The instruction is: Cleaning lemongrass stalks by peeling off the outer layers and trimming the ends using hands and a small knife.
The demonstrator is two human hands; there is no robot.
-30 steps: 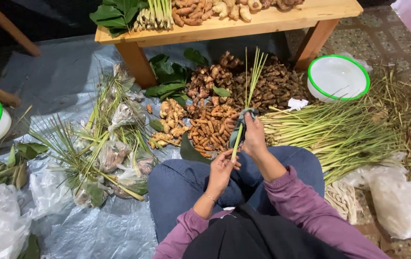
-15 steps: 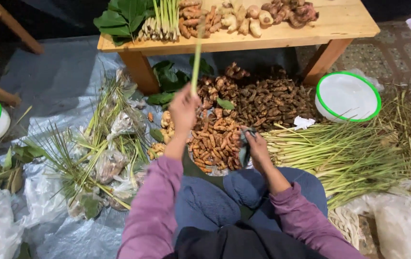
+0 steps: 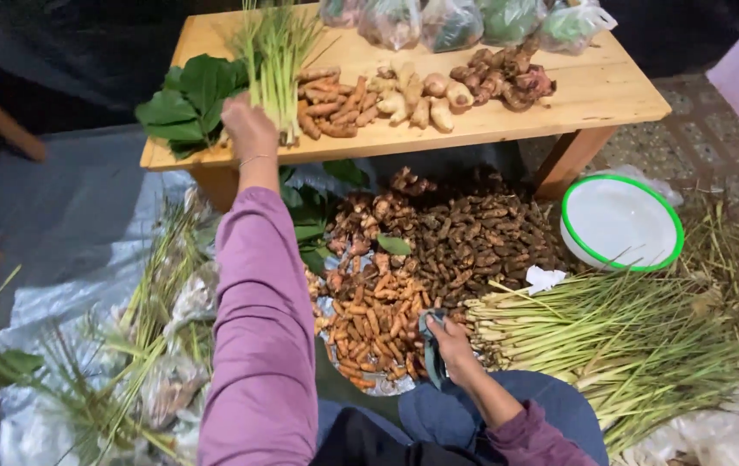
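While you sit on the ground, your right hand (image 3: 451, 345) rests low by your knee, fingers curled around a small dark tool (image 3: 430, 345); you can't tell what kind it is. It sits at the near edge of the orange roots (image 3: 369, 324), heaped on a foil sheet just in front of your lap. To its right, close beside it, lies the big sheaf of lemongrass (image 3: 611, 336), cut ends toward the hand. Beyond the orange roots spreads a pile of dark brown roots (image 3: 473, 237), with a white bowl (image 3: 621, 223), green-rimmed, to the right of it. To your left, trimmings (image 3: 141, 345) are scattered over a grey sheet.

Your left arm stretches far forward in its purple sleeve (image 3: 257, 319). Your left hand (image 3: 248, 129) is at the near edge of the wooden table (image 3: 598, 91), touching the base of a lemongrass bunch (image 3: 276, 60) lying there; whether the fingers grip the stalks or have let go, you cannot tell. Broad green leaves (image 3: 188, 95) lie just left of that hand, more roots (image 3: 417, 91) to its right, and bagged greens (image 3: 473, 19) along the far edge.
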